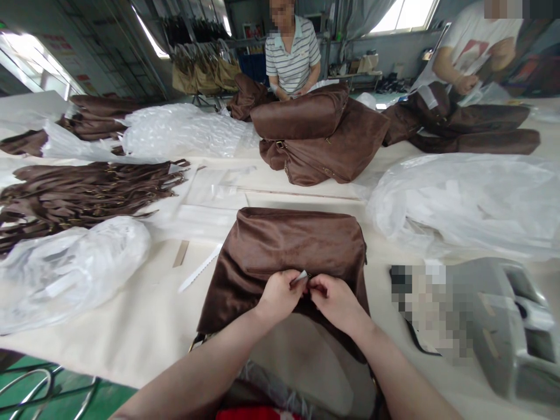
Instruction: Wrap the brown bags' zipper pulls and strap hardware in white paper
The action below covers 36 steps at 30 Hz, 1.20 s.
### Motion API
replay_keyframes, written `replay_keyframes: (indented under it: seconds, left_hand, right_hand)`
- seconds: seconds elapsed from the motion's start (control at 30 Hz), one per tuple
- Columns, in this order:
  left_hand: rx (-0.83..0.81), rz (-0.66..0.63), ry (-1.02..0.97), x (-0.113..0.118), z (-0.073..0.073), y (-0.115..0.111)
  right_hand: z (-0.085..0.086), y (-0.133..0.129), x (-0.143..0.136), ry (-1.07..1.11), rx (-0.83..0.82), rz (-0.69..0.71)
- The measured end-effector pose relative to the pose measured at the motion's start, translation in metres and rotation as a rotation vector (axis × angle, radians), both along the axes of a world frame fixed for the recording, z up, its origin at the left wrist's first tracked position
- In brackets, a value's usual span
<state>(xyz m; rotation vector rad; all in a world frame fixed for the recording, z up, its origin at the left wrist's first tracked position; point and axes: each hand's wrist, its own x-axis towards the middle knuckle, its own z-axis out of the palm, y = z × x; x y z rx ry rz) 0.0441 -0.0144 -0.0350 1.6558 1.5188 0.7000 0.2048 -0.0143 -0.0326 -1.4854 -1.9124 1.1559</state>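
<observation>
A dark brown leather-like bag (301, 239) lies in front of me on the table, its lower part reaching toward my body. My left hand (280, 296) is closed at the middle of the bag, with a small whitish strip (300, 276) pinched between thumb and finger. Right beside it, my right hand (336, 300) has its fingers pressed together at the same spot on the bag. What those fingers hold is hidden. A small bit of metal (310, 274) shows between the two hands.
Brown straps (87, 189) lie in a pile at left, near clear plastic bags (74, 268). More brown bags (315, 128) are heaped ahead. A grey tape-dispenser-like machine (494, 315) stands at right. Two people (293, 55) work across the table (144, 315).
</observation>
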Motion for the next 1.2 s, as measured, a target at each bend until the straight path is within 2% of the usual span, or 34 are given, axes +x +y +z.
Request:
replay_keyframes:
  seconds: [0.13,0.27,0.53,0.7,0.97,1.1,1.2]
  left_hand:
    - [-0.273,0.029,-0.246,-0.002,0.003,0.003]
    - [-0.373,0.035,-0.319,-0.002,0.006,0.004]
    - [-0.133,0.0,-0.08,-0.011,-0.004,0.002]
    - [-0.028,0.015,0.01,-0.009,-0.002,0.003]
    - [0.239,-0.009,0.181,-0.001,0.007,-0.006]
    - [0.3,-0.04,0.214,0.0,0.008,-0.01]
    - [0.304,-0.017,0.2,-0.001,0.007,-0.009]
  right_hand:
    - [-0.005,0.004,0.001,0.148,-0.318,-0.056]
    - [-0.009,0.008,-0.005,0.276,-0.429,-0.096]
    - [-0.008,0.006,-0.014,0.215,-0.341,-0.188]
    - [-0.01,0.004,-0.014,0.232,-0.325,-0.24]
    - [-0.015,0.009,-0.015,0.492,-0.381,-0.299]
    - [-0.016,0.01,-0.014,0.598,-0.413,-0.302]
    - [-0.016,0.01,-0.012,0.639,-0.423,-0.318]
